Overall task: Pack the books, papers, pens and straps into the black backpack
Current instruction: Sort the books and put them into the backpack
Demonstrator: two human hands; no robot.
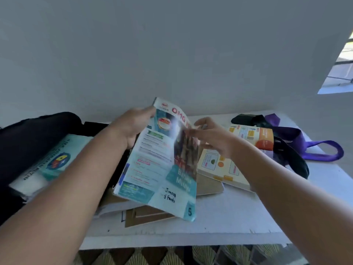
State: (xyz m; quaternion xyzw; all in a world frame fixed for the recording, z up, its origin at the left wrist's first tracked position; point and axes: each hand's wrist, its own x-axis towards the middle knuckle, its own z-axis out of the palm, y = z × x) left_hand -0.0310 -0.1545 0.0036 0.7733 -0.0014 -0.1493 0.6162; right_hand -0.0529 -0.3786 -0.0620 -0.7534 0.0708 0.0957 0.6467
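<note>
My left hand (131, 129) grips the top left edge of a teal workbook (158, 165) marked "OMG" and "5", lifted and tilted above the table. My right hand (212, 139) hovers at the book's right edge with fingers loosely spread, touching or just off the cover. The black backpack (32, 142) lies open at the left with a teal-and-white book (51, 161) inside it. Under the raised book lie brown card folders (150, 215) and white papers (112, 207). A cream-and-orange book (252, 138) lies open at the right. Purple straps (315, 152) and a black strap (292, 159) lie beyond it.
The white table (238, 222) ends at a front edge near me, with patterned flooring (172, 257) below. A plain wall rises behind the table. A window opening (340, 69) sits at the upper right.
</note>
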